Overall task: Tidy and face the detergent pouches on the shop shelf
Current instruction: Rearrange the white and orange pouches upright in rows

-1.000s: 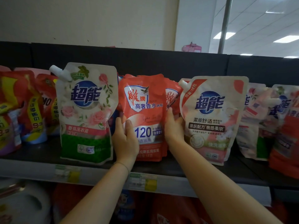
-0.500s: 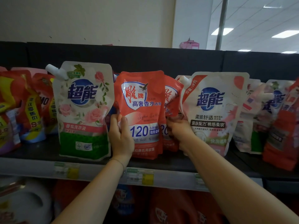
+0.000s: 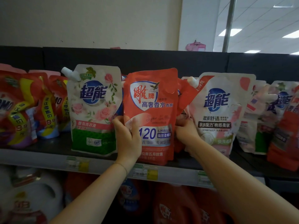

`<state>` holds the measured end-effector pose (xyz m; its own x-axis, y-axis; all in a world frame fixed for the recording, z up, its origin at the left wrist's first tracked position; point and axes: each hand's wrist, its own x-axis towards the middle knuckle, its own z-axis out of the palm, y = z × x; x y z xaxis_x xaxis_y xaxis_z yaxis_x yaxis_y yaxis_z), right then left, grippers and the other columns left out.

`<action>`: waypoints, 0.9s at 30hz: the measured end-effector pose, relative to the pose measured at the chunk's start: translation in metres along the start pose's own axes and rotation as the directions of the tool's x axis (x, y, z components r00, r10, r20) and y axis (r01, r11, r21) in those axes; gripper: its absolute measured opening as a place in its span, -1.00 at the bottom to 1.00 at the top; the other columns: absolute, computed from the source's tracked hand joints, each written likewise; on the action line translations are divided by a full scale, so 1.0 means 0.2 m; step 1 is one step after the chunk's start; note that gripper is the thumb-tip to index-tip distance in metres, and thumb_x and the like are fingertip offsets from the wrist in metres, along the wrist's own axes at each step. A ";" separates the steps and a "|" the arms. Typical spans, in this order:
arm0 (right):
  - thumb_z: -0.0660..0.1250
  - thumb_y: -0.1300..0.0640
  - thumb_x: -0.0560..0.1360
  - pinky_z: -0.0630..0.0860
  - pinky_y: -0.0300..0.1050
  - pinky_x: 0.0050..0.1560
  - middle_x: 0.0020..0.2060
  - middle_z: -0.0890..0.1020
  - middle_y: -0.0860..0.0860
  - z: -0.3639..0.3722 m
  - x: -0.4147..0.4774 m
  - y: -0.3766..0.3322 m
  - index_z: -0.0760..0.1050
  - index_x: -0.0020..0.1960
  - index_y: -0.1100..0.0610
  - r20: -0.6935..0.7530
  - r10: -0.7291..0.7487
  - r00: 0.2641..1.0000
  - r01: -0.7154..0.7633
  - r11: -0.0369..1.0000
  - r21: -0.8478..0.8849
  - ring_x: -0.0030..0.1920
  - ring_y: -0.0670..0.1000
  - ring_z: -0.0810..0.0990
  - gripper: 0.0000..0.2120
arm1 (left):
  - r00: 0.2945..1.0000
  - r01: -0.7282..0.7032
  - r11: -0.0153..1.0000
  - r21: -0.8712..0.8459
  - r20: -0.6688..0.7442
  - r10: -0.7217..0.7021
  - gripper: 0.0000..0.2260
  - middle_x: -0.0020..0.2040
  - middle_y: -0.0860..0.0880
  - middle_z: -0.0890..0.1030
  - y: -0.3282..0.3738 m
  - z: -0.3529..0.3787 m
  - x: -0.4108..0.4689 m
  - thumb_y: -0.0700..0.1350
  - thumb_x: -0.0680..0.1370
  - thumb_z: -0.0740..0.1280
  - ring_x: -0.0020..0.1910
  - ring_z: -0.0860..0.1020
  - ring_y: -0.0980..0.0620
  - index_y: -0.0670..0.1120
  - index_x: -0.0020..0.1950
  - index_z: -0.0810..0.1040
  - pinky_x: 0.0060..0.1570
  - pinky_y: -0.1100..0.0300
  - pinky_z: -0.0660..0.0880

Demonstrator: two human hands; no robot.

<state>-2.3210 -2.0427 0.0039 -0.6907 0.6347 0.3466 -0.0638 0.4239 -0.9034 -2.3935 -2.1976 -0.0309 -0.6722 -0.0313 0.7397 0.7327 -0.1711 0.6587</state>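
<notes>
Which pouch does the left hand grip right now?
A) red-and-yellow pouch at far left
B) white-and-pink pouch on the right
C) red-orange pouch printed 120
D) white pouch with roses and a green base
C: the left hand grips the left edge of the red-orange pouch printed 120.

I hold the red pouch (image 3: 150, 101) upright on the shelf (image 3: 48, 149), print facing me. My left hand (image 3: 127, 138) grips its left edge, thumb on the front. My right hand (image 3: 186, 133) curls in at its right edge, fingertips tucked behind. Just behind it to the right another red pouch (image 3: 183, 94) peeks out. The white rose pouch (image 3: 93, 110) stands just left of it, the white-and-pink pouch (image 3: 221, 110) just right. Price tags (image 3: 145, 172) sit below it.
</notes>
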 end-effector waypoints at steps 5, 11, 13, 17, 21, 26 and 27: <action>0.30 0.10 0.56 0.58 -0.15 -0.27 -0.27 0.68 0.04 0.00 -0.01 0.01 0.65 -0.07 0.13 0.025 -0.042 0.999 0.041 0.999 0.025 -0.28 0.00 0.64 -0.83 | 0.986 -0.164 0.977 0.137 0.038 0.160 -0.33 0.26 -0.01 0.29 0.03 0.00 0.00 0.12 0.43 0.45 0.22 0.39 0.20 0.03 0.36 0.13 0.14 0.25 0.48; 0.21 0.02 0.61 0.59 0.15 0.07 0.03 0.67 0.12 0.02 0.02 0.02 0.50 0.21 0.05 0.212 -0.015 0.977 -0.027 0.981 0.193 0.01 0.14 0.66 -0.77 | 0.983 -0.181 0.941 0.285 0.086 0.163 -0.22 0.39 -0.03 0.15 0.06 -0.03 -0.01 0.21 0.37 0.44 0.36 0.23 0.04 0.13 0.43 0.05 0.26 -0.12 0.44; 0.21 -0.02 0.60 0.54 0.20 0.15 0.04 0.67 0.07 0.04 0.02 0.03 0.51 0.16 -0.05 0.225 -0.015 0.974 -0.038 0.973 0.229 0.04 0.11 0.65 -0.82 | 0.976 -0.217 0.869 0.445 0.094 0.195 -0.20 0.46 -0.11 0.08 0.05 -0.05 -0.03 0.30 0.38 0.37 0.44 0.14 -0.07 0.11 0.46 0.02 0.29 -0.22 0.34; 0.24 -0.08 0.58 0.51 0.22 0.19 0.08 0.67 0.09 0.03 0.03 0.06 0.50 0.26 0.01 0.292 0.048 0.955 -0.152 0.926 0.346 0.09 0.15 0.64 -0.69 | 0.903 -0.429 0.612 0.665 0.326 0.279 -0.27 0.58 -0.02 -0.17 0.03 -0.07 -0.08 0.35 0.49 0.11 0.54 -0.16 -0.04 0.09 0.56 -0.03 0.33 -0.23 0.05; 0.20 -0.02 0.57 0.49 0.16 0.18 0.06 0.68 0.15 0.04 0.04 0.04 0.59 0.12 0.14 0.376 0.144 0.915 -0.324 0.819 0.475 0.09 0.18 0.63 -0.68 | 0.864 -0.503 0.466 0.728 0.426 0.268 -0.34 0.59 -0.01 -0.08 0.02 -0.06 -0.09 0.30 0.56 -0.03 0.56 -0.11 -0.01 0.02 0.58 -0.02 0.37 -0.16 -0.11; 0.08 0.03 0.62 0.54 0.02 -0.03 -0.29 0.69 0.12 0.12 0.06 -0.06 0.57 -0.18 0.18 0.367 0.154 0.917 -0.357 0.726 0.588 -0.20 0.10 0.65 -0.62 | 0.864 -0.503 0.467 0.727 0.425 0.269 -0.32 0.59 0.00 -0.10 0.01 -0.04 -0.07 0.32 0.54 -0.01 0.56 -0.12 0.00 0.06 0.58 -0.08 0.35 -0.26 -0.06; 0.06 0.02 0.64 0.55 -0.02 -0.10 -0.31 0.68 0.10 0.15 0.07 -0.07 0.55 -0.18 0.16 0.364 0.147 0.920 -0.349 0.732 0.585 -0.25 0.08 0.65 -0.61 | 0.861 -0.508 0.474 0.719 0.429 0.272 -0.32 0.59 0.01 -0.11 0.00 -0.04 -0.07 0.31 0.53 -0.01 0.55 -0.13 0.00 0.07 0.58 -0.08 0.35 -0.28 -0.06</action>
<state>-2.3513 -2.0587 0.0151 -0.9067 0.4113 0.0938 -0.2274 -0.2894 -0.9298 -2.3850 -2.2044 -0.0420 -0.3344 0.3489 0.8755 0.7652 0.6428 0.0361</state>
